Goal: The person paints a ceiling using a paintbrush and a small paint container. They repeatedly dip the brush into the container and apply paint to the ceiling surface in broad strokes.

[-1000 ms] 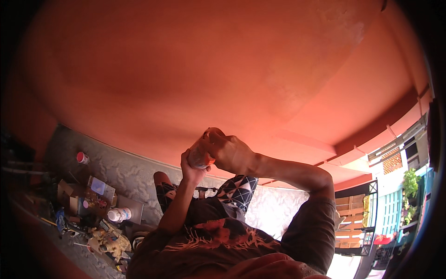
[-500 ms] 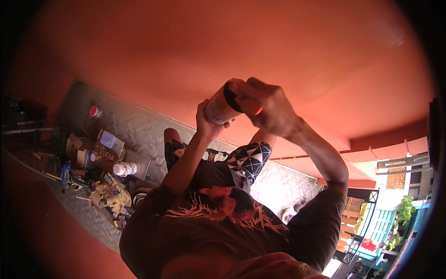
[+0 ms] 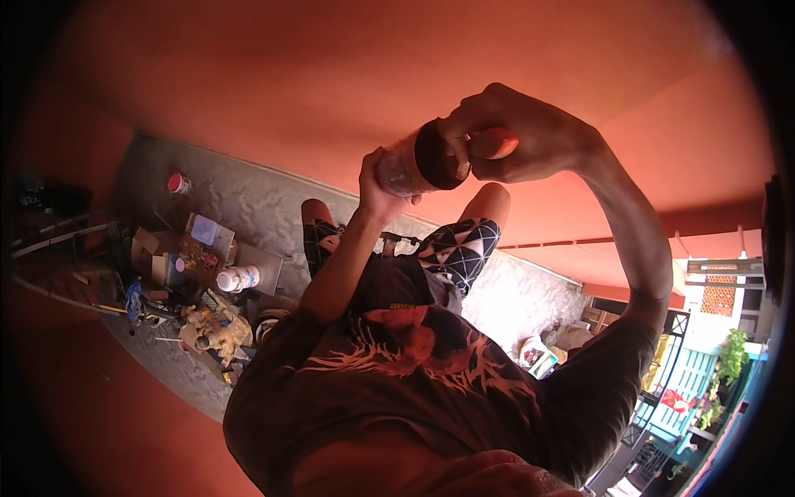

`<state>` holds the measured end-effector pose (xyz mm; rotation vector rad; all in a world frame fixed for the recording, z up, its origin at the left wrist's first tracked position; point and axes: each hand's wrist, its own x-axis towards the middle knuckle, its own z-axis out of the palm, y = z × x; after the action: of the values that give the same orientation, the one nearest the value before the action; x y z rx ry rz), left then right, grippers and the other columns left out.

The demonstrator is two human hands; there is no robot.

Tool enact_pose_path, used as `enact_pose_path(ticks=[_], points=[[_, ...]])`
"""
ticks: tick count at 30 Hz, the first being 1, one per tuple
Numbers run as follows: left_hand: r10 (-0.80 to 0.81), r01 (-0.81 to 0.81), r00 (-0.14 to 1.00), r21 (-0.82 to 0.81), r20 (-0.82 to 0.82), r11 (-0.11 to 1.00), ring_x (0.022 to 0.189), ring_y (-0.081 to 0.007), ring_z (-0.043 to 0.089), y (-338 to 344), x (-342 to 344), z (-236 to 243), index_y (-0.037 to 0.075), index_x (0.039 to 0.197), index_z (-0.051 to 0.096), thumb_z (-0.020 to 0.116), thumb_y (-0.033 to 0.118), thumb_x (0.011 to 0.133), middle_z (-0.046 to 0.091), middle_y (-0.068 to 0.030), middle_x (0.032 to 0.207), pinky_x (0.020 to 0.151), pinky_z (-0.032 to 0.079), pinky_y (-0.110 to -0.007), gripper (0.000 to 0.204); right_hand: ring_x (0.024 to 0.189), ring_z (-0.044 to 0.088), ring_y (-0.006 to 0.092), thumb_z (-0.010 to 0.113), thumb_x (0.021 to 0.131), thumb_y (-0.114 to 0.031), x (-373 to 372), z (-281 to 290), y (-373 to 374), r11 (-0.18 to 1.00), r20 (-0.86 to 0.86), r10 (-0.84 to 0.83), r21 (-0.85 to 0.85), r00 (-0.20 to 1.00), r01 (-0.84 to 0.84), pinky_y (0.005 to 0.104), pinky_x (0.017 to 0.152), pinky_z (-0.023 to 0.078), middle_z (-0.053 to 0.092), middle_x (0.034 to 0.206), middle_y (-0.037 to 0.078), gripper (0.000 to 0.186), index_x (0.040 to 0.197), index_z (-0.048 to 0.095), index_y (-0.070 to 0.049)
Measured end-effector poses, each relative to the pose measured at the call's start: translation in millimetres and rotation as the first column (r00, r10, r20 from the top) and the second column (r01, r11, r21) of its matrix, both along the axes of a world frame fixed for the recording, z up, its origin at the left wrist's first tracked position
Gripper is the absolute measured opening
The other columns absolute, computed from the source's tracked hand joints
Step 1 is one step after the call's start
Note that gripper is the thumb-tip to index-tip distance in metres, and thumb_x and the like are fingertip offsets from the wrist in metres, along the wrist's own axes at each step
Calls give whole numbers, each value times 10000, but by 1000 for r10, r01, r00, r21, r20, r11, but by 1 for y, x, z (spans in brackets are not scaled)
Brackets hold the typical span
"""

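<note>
My left hand (image 3: 379, 195) is wrapped round a pale paint can (image 3: 401, 171) with a dark inside, tilted with its mouth to the right. My right hand (image 3: 542, 137) is closed round a paintbrush at that mouth. The rounded red-orange end of the paintbrush (image 3: 497, 144) sticks out from the fist; its bristles are hidden, and its other end points into the can. Beyond both hands rises a reddish-orange wall (image 3: 331, 74).
On the grey floor at left stand a small red-topped tub (image 3: 178, 184), an open cardboard box (image 3: 147, 255), a white tub (image 3: 238, 279) and a yellowish cloth heap (image 3: 217, 331). Turquoise slats (image 3: 672, 398) and a green plant (image 3: 732, 356) are at far right.
My right hand has moved up and right, its elbow swinging outward. The can has moved slightly right and up with my left hand. More of the paintbrush's end shows.
</note>
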<state>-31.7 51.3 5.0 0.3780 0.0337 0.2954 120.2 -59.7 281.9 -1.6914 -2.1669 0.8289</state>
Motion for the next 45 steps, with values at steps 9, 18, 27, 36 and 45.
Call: enact_pose_path(ticks=[9, 18, 27, 36, 45], points=[[1, -2, 999, -34, -32, 999, 835, -214, 668, 3, -11, -6, 143, 1322, 604, 424, 572, 970, 707, -36, 1060, 533, 467, -403, 584, 697, 644, 182, 709, 729, -34, -16, 25, 12, 996, -10, -75, -39, 997, 75, 340, 617, 486, 655, 713, 69, 76, 732, 633, -41], [46, -49, 999, -118, -28, 992, 841, -305, 685, 21, -13, 3, 131, 1326, 587, 461, 636, 942, 697, -115, 1112, 521, 502, -346, 647, 608, 615, 118, 645, 944, -92, 49, -120, -16, 744, -968, -226, -242, -106, 622, 219, 535, 472, 652, 830, 24, 48, 947, 599, -80], [56, -60, 998, -111, -37, 992, 831, -302, 680, 35, -6, 6, 123, 1294, 597, 491, 636, 940, 682, -122, 1141, 489, 532, -329, 632, 693, 618, 117, 697, 961, -148, 5, -210, 0, 704, -751, 45, -444, -659, 554, 199, 571, 503, 654, 933, 15, 104, 1022, 642, -85], [43, -46, 999, -118, -28, 992, 828, -310, 678, 46, -10, 3, 116, 1293, 603, 504, 639, 928, 692, -134, 1094, 512, 536, -326, 646, 849, 701, 253, 710, 970, -229, -7, -223, 5, 761, -813, -3, -380, -583, 525, 351, 808, 619, 677, 993, 83, 156, 1068, 639, -132], [20, -11, 999, -201, 40, 980, 805, -342, 661, 49, -14, -9, 120, 1323, 582, 502, 615, 940, 660, -152, 1150, 485, 545, -326, 631, 1101, 668, 294, 645, 1008, -161, 38, -181, 7, 634, -731, 392, -225, -558, 740, 363, 932, 627, 655, 1220, 174, 207, 1178, 655, -43]])
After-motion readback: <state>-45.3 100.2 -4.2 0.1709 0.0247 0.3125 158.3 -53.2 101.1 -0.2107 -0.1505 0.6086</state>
